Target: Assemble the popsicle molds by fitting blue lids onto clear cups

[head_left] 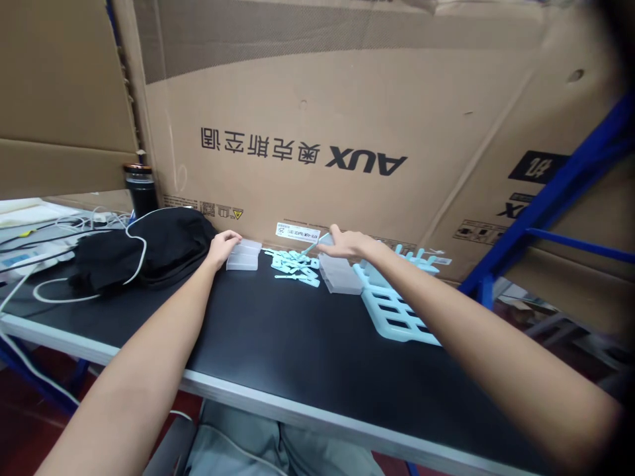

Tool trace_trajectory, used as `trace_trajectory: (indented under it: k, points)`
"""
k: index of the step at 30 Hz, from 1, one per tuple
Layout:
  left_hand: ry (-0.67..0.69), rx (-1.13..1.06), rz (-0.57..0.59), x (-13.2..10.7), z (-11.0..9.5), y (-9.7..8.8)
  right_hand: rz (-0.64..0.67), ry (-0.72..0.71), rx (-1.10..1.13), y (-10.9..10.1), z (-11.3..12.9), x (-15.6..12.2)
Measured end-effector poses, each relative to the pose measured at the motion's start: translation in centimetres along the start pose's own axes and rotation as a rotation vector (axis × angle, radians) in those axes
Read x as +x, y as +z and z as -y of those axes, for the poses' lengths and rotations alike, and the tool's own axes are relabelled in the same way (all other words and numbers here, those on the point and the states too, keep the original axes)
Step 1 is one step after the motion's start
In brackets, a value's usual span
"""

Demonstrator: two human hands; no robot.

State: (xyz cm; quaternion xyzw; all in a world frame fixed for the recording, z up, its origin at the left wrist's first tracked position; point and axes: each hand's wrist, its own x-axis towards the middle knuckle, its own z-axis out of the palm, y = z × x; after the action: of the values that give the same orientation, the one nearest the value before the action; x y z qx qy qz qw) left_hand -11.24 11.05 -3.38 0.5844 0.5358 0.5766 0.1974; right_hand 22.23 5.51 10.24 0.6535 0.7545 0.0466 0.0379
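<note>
My left hand (225, 248) is closed at the left edge of a clear divided plastic box (245, 255) lying on the black table. Between finger and thumb, my right hand (344, 242) pinches a thin light-blue plastic piece (313, 246), which slants down to the left. Below that piece lies a loose pile of small light-blue plastic pieces (294, 266). A second translucent plastic box (341, 275) rests just right of the pile, under my right hand. Beside it stands a light-blue plastic rack (385, 320) with square openings and upright prongs, partly hidden by my right forearm.
A large cardboard box (297, 99) walls off the back of the table (278, 344). On the left are a black cloth bag (171, 244), white cables (141, 254) and a dark bottle (141, 188). A blue metal frame (555, 192) slants up at the right.
</note>
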Motion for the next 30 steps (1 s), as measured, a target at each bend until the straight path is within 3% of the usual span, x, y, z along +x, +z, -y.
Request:
trace_trajectory:
  k: [11, 25, 30]
  points:
    - [0.016, 0.061, 0.049, -0.3, -0.4, 0.2, -0.068, -0.116, -0.221, -0.8, 2.9, 1.0]
    - [0.009, 0.081, 0.051, -0.5, -0.7, 0.2, -0.119, -0.157, -0.202, -1.2, 3.1, 1.5]
    - [0.010, 0.079, 0.055, -0.5, -0.9, 0.2, 0.079, -0.239, -0.125, -1.2, 3.1, 2.6]
